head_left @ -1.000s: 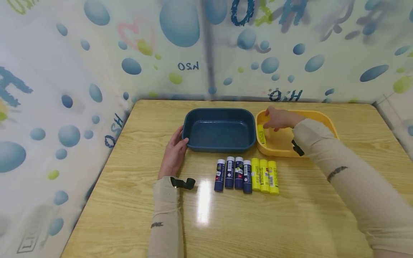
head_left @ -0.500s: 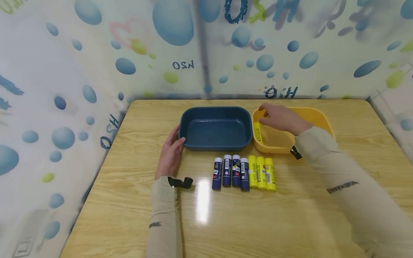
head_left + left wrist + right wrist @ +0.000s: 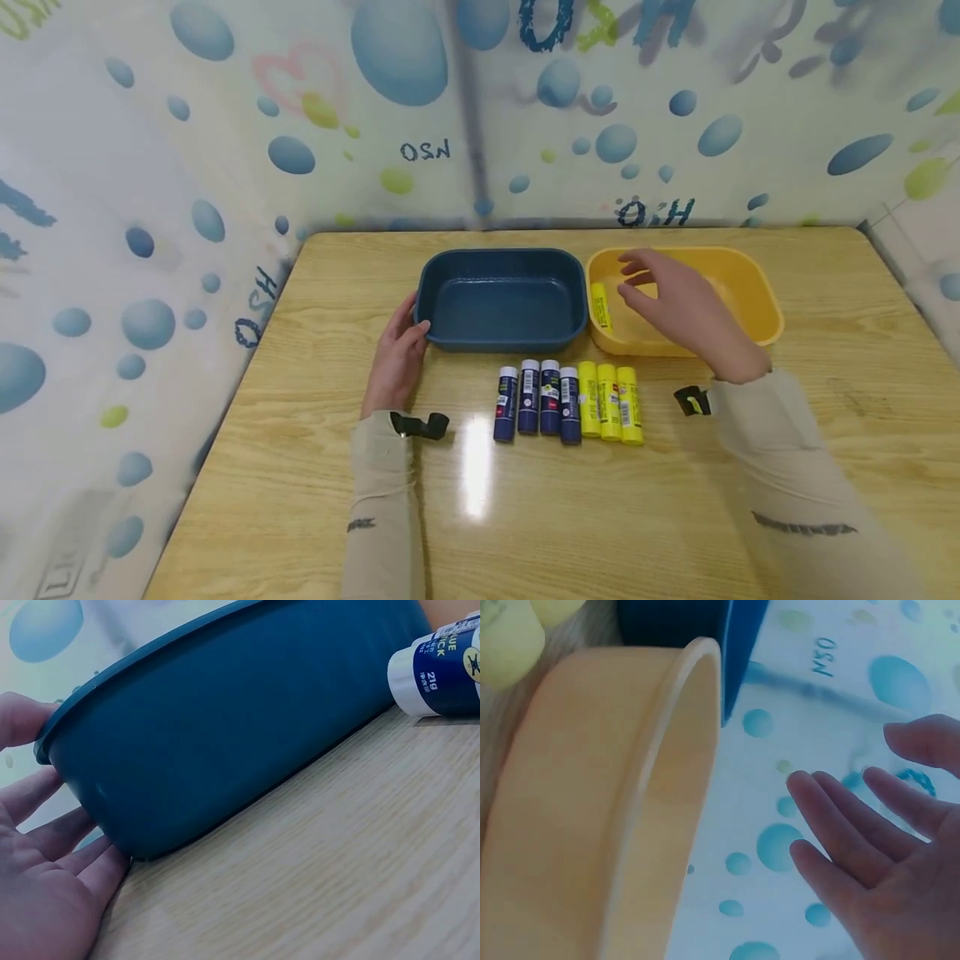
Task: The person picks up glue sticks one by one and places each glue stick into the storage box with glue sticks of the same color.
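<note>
My left hand [image 3: 396,360] rests against the left end of a dark blue plastic basket [image 3: 502,342]. Its thumb is at the rim and the other fingers lie along the outer wall, as the left wrist view shows. Over the yellow basket [image 3: 750,287] hovers my right hand [image 3: 686,308], holding nothing, thumb and fingers apart. One yellow glue stick [image 3: 601,308] lies inside the yellow basket against its left wall. In the right wrist view the fingers [image 3: 840,817] are spread beyond the yellow basket's rim, touching nothing.
In front of the baskets, several navy glue sticks [image 3: 550,400] with white caps lie side by side, with 3 yellow glue sticks [image 3: 609,403] to their right. Both baskets stand near the back of the wooden table [image 3: 300,467], close to a patterned wall [image 3: 517,142].
My right hand has drawn back toward the right from the glue stick in the yellow basket, its fingers parting. The left hand stays at the blue basket. The head view shifted slightly.
</note>
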Motion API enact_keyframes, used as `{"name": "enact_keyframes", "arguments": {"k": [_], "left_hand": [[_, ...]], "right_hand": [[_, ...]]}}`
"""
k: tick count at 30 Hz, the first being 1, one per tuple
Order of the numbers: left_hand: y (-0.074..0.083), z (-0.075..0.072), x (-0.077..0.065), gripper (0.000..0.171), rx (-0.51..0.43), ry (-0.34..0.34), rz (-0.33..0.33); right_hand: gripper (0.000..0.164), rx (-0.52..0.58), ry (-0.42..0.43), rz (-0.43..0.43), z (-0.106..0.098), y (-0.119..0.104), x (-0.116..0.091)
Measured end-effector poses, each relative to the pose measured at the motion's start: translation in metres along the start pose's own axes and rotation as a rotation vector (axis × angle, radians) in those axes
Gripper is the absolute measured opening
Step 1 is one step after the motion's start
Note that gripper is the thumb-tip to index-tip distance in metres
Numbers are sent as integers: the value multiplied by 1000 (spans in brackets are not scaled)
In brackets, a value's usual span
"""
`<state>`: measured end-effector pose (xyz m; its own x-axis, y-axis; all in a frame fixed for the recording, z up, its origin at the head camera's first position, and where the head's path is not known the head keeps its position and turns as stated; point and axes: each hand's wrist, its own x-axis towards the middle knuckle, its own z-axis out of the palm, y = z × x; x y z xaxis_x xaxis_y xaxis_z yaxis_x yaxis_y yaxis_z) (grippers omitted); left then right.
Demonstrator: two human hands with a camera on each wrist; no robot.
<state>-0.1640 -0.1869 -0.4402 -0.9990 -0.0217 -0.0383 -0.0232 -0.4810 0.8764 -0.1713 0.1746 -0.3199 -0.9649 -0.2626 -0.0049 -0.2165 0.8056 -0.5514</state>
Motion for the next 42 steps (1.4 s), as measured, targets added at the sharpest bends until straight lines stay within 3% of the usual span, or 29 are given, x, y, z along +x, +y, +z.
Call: {"name": "enact_keyframes", "arguments": {"k": [5, 11, 18, 24, 36, 42], "left_hand": [[-1, 1, 1, 49, -14, -4, 5], [-5, 6, 0, 51, -7, -11, -12], [-8, 6, 1, 50, -32, 1, -6], [-4, 3, 0, 51, -5, 21, 2], [3, 6, 2, 51, -18, 25, -20], [2, 3, 2, 51, -24, 37, -34]], "right_hand": [[51, 81, 86, -4, 0, 5, -28], [48, 230, 125, 33, 4, 13, -59], [48, 257, 127, 37, 5, 11, -68], [44, 207, 57, 19, 9, 11, -63], [37, 36, -236, 29, 15, 10, -63], [40, 10, -251, 63, 16, 6, -64]]}}
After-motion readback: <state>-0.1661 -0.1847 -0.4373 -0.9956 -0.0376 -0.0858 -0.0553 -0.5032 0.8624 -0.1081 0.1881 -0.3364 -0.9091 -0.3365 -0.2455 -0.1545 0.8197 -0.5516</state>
